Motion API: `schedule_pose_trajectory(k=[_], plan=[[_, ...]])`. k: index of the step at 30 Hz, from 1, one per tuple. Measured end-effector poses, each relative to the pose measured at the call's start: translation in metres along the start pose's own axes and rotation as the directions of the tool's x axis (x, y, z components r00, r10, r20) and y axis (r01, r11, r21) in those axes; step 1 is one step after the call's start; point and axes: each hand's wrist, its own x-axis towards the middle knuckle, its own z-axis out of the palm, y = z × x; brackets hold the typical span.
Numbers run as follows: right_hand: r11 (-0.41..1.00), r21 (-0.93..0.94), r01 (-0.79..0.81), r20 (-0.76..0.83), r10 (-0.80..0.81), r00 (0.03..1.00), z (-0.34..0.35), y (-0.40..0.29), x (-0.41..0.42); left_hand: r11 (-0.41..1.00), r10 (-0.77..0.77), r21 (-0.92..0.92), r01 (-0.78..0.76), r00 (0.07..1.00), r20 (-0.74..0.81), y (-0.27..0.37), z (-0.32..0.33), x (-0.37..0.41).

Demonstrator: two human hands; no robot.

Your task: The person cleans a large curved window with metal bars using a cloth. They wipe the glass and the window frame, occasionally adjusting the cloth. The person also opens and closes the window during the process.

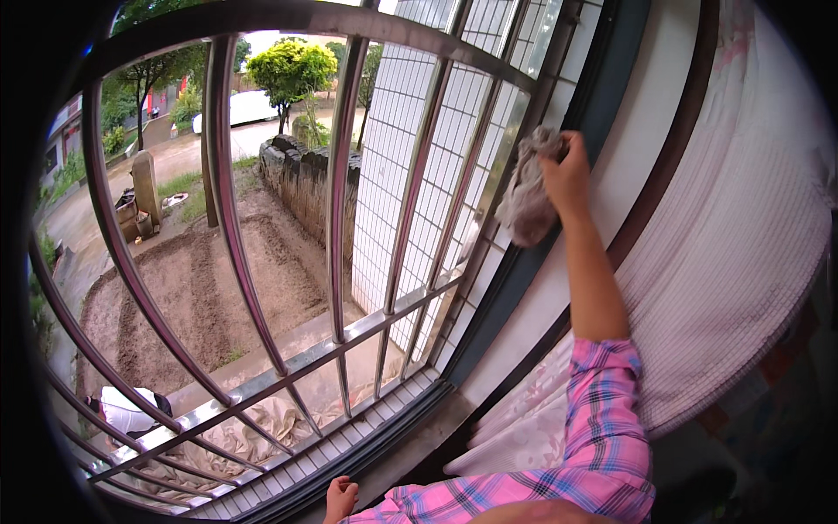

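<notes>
My right hand [567, 171] is raised, its fingers closed on a crumpled grey-brown cloth [529, 196]. The cloth hangs against the dark side frame of the window [507, 278], covering part of it. At the bottom, my left hand [342, 496] is low beside the window sill [429, 429], fingers curled with no object visible in them. Both arms come from pink plaid sleeves. Outside the frame stands a stainless-steel window grille [340, 190] of upright bars joined by crossbars.
A pale patterned curtain [713, 275] hangs at right, close to my right arm. Dark sliding tracks [353, 458] run along the sill. Beyond the grille are a white-tiled wall [406, 190], a soil plot [216, 288], crumpled tan sheeting [255, 426] and a bent-over person [124, 409].
</notes>
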Motion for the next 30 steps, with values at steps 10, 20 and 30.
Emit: schedule_pose_trajectory(k=[10, 20, 30], plan=[[0.155, -0.938, 0.311, 0.077, -0.781, 0.62, -0.064, -0.012, 0.277, 0.986, 0.16, -0.037, -0.164, 0.981, -0.106, -0.01, 0.009, 0.046], [0.295, -0.89, 0.347, 0.115, -0.591, 0.798, -0.001, 0.045, 0.056, 0.996, 0.089, -0.003, -0.089, 0.99, 0.106, 0.01, 0.04, 0.06], [0.454, -0.637, 0.623, 0.53, -0.329, 0.782, -0.008, 0.106, -0.153, 0.977, 0.212, -0.053, -0.206, 0.958, 0.193, 0.023, 0.059, 0.071]])
